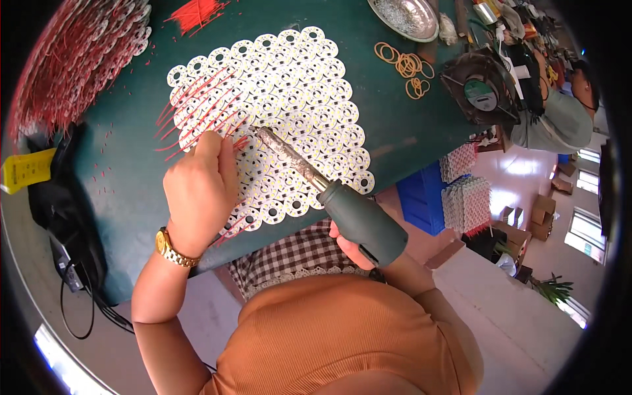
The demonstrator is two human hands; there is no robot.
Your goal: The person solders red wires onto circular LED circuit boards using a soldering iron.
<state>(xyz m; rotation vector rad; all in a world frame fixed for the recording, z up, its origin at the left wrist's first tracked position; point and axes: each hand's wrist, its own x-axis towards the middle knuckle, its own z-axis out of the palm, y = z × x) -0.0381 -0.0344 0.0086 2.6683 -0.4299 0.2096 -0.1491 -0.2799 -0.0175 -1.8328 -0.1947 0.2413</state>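
- Room: a pale, glossy floor to the right, with cardboard boxes (542, 210), a spiky green plant (552, 288) and, near the table's far right, another person (556, 122) in a grey-green top
- Tabletop (131, 217): dark green, strewn at left with tiny red snippets
- Sheet of round white circuit boards (289, 79): flat on the tabletop before the person, its discs in close rows; loose red wires (204, 108) slant across its left part
- Heap of wired boards (85, 59): upper left, white discs layered with red leads
- Blue bin (419, 201): beyond the table's right edge, beside stacked white boards (466, 204)
- Soldering iron (336, 194): green handle, stained metal barrel, tip over the sheet close to the left fingertips; contact cannot be told
- Left hand (201, 184): closed, fingers curled, thumb and forefinger pinching a small bunch of red wires (241, 142) over the sheet; gold watch (171, 250) at the wrist
- Right hand (353, 250): wrapped around the iron's handle, largely hidden behind it
- Black fan (480, 89): right edge of the tabletop
- Metal dish (393, 26): upper right, holding clear bits, near tan rubber bands (409, 64)
- Yellow tag (27, 170) at far left and round green-and-silver fan label (480, 97): print too small to tell
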